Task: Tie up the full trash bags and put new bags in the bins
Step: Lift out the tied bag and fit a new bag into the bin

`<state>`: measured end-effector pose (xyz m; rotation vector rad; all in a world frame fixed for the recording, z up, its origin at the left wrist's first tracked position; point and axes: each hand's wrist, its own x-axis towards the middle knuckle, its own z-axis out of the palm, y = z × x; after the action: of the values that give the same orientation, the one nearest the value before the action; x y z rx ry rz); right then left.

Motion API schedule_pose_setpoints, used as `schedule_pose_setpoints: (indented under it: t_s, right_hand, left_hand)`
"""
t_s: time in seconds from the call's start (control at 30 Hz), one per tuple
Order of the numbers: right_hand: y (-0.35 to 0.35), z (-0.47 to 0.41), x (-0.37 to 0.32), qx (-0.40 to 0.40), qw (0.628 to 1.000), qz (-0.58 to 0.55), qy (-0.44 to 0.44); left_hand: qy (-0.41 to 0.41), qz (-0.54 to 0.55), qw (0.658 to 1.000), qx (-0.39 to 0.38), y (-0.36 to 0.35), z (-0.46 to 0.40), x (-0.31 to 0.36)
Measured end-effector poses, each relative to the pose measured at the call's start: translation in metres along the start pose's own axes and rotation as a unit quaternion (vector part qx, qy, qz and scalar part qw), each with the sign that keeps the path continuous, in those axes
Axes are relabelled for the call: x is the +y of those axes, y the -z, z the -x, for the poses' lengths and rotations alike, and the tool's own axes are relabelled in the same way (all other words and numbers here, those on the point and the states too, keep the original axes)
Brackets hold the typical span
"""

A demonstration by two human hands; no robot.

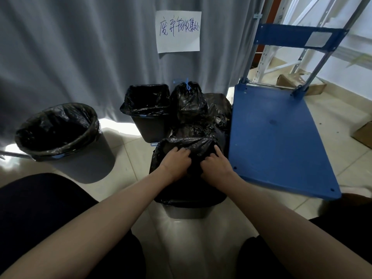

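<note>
My left hand [177, 161] and right hand [216, 166] both clutched the crinkled black plastic bag [181, 147] lining the small grey bin [187, 212] before me. A tied black bag [188, 99] sat behind it, beside the blue flat trolley [275, 137].

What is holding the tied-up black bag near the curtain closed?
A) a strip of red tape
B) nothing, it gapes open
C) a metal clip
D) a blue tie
D: a blue tie cinches the neck of the tied bag, which sits between the lined square bin and the blue cart.
</note>
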<state>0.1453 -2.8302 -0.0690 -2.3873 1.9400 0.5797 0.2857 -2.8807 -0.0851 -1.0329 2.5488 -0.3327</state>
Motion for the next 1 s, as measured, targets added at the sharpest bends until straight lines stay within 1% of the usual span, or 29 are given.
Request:
schedule_pose_setpoints:
  t_s: [0.07,0.1,0.17,0.23,0.3,0.37,0.43,0.47,0.5,0.53,0.63,0.7,0.77,0.83,0.9,0.93,1.0]
  right_hand:
    - [-0.007,0.003,-0.001,-0.060,0.997,0.049,-0.008]
    - [-0.012,0.005,0.000,-0.087,0.993,0.081,-0.010]
    - [-0.017,0.008,0.000,-0.131,0.984,0.122,-0.006]
    - [-0.017,0.008,0.001,-0.154,0.982,0.113,-0.007]
    - [-0.013,0.007,0.000,-0.136,0.987,0.084,-0.015]
    - [-0.007,0.006,0.000,-0.078,0.996,0.034,-0.023]
    - [-0.001,0.001,0.000,-0.022,0.999,-0.016,-0.022]
    - [0.003,-0.001,0.000,-0.017,0.999,-0.034,-0.018]
    - [0.005,-0.002,0.000,-0.038,0.999,-0.035,-0.013]
    - [0.005,-0.001,0.001,-0.077,0.997,-0.024,-0.009]
    - [-0.007,0.007,-0.001,-0.180,0.983,0.029,0.006]
    - [-0.025,0.009,-0.002,-0.199,0.980,0.008,0.012]
    - [-0.029,0.008,-0.005,-0.161,0.987,0.014,0.004]
    - [-0.032,0.009,-0.004,-0.170,0.985,0.006,0.019]
    - [-0.023,0.008,-0.002,-0.164,0.985,0.047,0.028]
    - [-0.014,0.008,-0.003,-0.138,0.989,0.045,0.019]
    - [0.001,0.005,-0.001,-0.033,0.999,-0.015,-0.008]
  left_hand:
    - [0.015,-0.004,0.999,0.036,-0.004,-0.008,0.000]
    - [0.026,-0.004,0.999,0.021,-0.008,-0.010,0.001]
    - [0.030,-0.012,0.998,-0.045,-0.017,-0.013,0.005]
    - [0.036,-0.013,0.991,-0.127,-0.026,-0.014,0.009]
    - [0.037,-0.008,0.982,-0.187,-0.029,-0.017,0.010]
    - [0.026,0.005,0.978,-0.208,-0.024,-0.018,0.012]
    - [0.012,0.029,0.982,-0.185,-0.013,-0.019,0.013]
    - [0.012,0.043,0.985,-0.166,-0.008,-0.019,0.012]
    - [0.012,0.049,0.987,-0.150,-0.002,-0.018,0.010]
    - [0.012,0.045,0.988,-0.146,0.002,-0.016,0.008]
    - [0.014,0.016,0.981,-0.192,0.004,-0.005,0.004]
    - [0.018,-0.010,0.975,-0.222,-0.003,0.003,0.003]
    - [0.010,-0.047,0.971,-0.232,-0.012,0.011,0.003]
    - [-0.003,-0.074,0.971,-0.228,-0.020,0.015,0.005]
    - [-0.019,-0.065,0.975,-0.212,-0.019,0.014,0.005]
    - [-0.026,-0.048,0.980,-0.191,-0.015,0.012,0.004]
    - [-0.023,-0.010,0.994,-0.102,-0.002,0.006,0.001]
